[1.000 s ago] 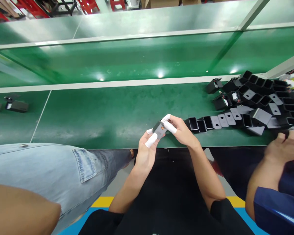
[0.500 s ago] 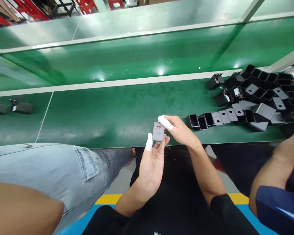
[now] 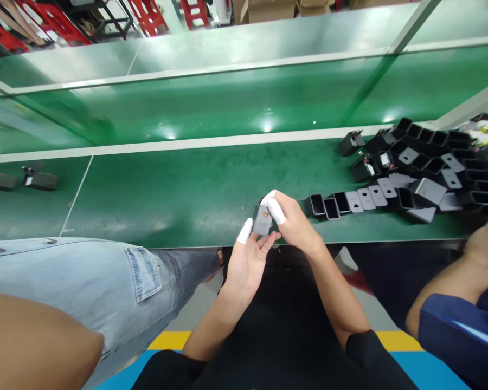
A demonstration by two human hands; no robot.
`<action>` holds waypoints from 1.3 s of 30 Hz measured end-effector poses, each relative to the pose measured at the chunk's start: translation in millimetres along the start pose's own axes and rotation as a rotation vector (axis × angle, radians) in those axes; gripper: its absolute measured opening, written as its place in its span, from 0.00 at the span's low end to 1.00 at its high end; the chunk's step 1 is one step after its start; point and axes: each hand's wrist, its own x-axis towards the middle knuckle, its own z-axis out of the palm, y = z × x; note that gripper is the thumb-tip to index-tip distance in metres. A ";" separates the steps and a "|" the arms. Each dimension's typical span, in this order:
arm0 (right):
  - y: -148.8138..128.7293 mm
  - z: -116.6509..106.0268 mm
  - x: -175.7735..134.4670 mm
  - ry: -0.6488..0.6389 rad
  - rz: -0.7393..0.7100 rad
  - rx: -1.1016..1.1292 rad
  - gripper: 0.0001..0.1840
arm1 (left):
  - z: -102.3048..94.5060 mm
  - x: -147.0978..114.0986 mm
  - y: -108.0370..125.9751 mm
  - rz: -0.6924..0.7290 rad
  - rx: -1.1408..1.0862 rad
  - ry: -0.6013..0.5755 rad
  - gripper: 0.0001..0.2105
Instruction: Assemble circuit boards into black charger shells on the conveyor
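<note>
Just over the near edge of the bench (image 3: 179, 195), in the head view, you hold a small case (image 3: 262, 223) between your two hands. It is a rounded-edged block with a smooth, matte grey face and a small orange slot. That face is turned up towards you; its long axis runs away from you, leaning slightly right at the far end, and the slot lies nearer that end. Your left hand (image 3: 246, 262) cradles the case, thumb along its left side and fingers bent beneath its near end. Your right hand (image 3: 295, 225) pinches it at the far right corner, though the exact contact is partly hidden. White, slightly wrinkled cots (image 3: 244, 231) cover both thumbs and at least one right finger. The bench top is green, sleek and faintly scuffed. To the right stand hollow black shells (image 3: 332, 208) with rounded rectangular mouths and thin pale rims, beside a short row of flat grey faces (image 3: 366, 199), each with a dark slot. Further right they crowd into a pile, near a co-worker's hand (image 3: 486, 238). Well to the left lie two dark oblong blocks (image 3: 40, 181).
</note>
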 end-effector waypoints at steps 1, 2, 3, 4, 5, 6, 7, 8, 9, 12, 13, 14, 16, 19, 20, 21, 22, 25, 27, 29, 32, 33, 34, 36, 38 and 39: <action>5.3 2.7 -2.5 0.018 -0.089 -0.001 0.27 | -1.6 3.8 1.0 0.015 0.002 -0.021 0.15; 11.7 5.2 -5.5 0.023 -0.169 -0.007 0.27 | -4.4 8.7 1.8 0.051 0.015 -0.031 0.14; 19.1 7.1 -9.0 0.034 -0.227 -0.017 0.26 | -8.6 14.9 2.6 0.109 0.046 -0.032 0.13; 27.0 8.1 -12.8 0.055 -0.254 -0.038 0.26 | -14.2 22.5 3.8 0.181 0.103 -0.037 0.13; 35.1 8.0 -16.8 0.083 -0.260 -0.075 0.25 | -21.1 31.3 5.8 0.265 0.195 -0.045 0.14; 43.0 6.9 -20.9 0.115 -0.253 -0.120 0.24 | -28.9 40.7 8.9 0.368 0.323 -0.046 0.15; 50.2 5.1 -24.9 0.147 -0.238 -0.163 0.22 | -37.3 50.3 13.0 0.490 0.477 -0.040 0.14; 56.4 2.9 -28.7 0.174 -0.220 -0.191 0.22 | -46.0 59.5 18.0 0.619 0.647 -0.030 0.13; 61.3 0.6 -32.0 0.196 -0.201 -0.204 0.21 | -54.3 67.5 23.2 0.736 0.811 -0.022 0.11; 68.1 -3.7 -37.6 0.217 -0.161 -0.206 0.20 | -74.6 83.2 35.7 0.969 1.145 -0.039 0.05; 68.2 -4.0 -38.1 0.216 -0.160 -0.211 0.19 | -79.3 85.7 37.6 1.002 1.195 -0.060 0.05; 67.7 -3.8 -38.0 0.215 -0.165 -0.219 0.18 | -82.9 87.2 38.3 1.029 1.225 -0.076 0.06; 66.1 -3.1 -37.1 0.214 -0.177 -0.232 0.17 | -87.8 88.3 37.4 1.069 1.247 -0.088 0.06; 64.8 -2.4 -36.1 0.222 -0.186 -0.226 0.17 | -91.5 87.9 34.3 1.095 1.240 -0.074 0.06; 65.0 -2.3 -36.1 0.228 -0.192 -0.223 0.16 | -92.3 87.7 33.6 1.097 1.239 -0.065 0.06; 65.3 -2.2 -36.2 0.236 -0.201 -0.223 0.16 | -92.9 87.4 33.0 1.091 1.245 -0.058 0.07; 65.8 -2.1 -36.1 0.247 -0.216 -0.224 0.16 | -93.4 87.2 32.5 1.083 1.259 -0.055 0.06; 67.7 -1.6 -34.9 0.285 -0.280 -0.237 0.15 | -95.1 88.4 31.3 1.083 1.333 -0.059 0.04; 70.2 -1.2 -33.3 0.306 -0.333 -0.242 0.16 | -96.1 91.7 31.6 1.108 1.378 -0.064 0.06; 75.4 -1.2 -32.2 0.328 -0.364 -0.245 0.17 | -96.7 96.9 33.4 1.133 1.402 -0.064 0.07; 90.8 -3.0 -33.1 0.313 -0.292 -0.262 0.20 | -96.8 106.0 38.1 1.146 1.417 -0.024 0.08; 97.6 -4.3 -34.0 0.298 -0.254 -0.262 0.22 | -97.0 108.7 39.3 1.142 1.425 -0.007 0.08; 104.7 -6.1 -34.9 0.279 -0.222 -0.255 0.25 | -97.5 111.3 40.0 1.131 1.436 0.003 0.08; 118.3 -10.7 -35.6 0.260 -0.194 -0.233 0.30 | -99.4 115.6 39.4 1.098 1.466 0.007 0.07; 128.6 -15.2 -34.5 0.237 -0.170 -0.224 0.34 | -101.6 119.0 37.4 1.059 1.498 0.014 0.07; 132.1 -17.0 -33.6 0.218 -0.156 -0.227 0.34 | -102.1 120.2 36.4 1.041 1.510 0.022 0.06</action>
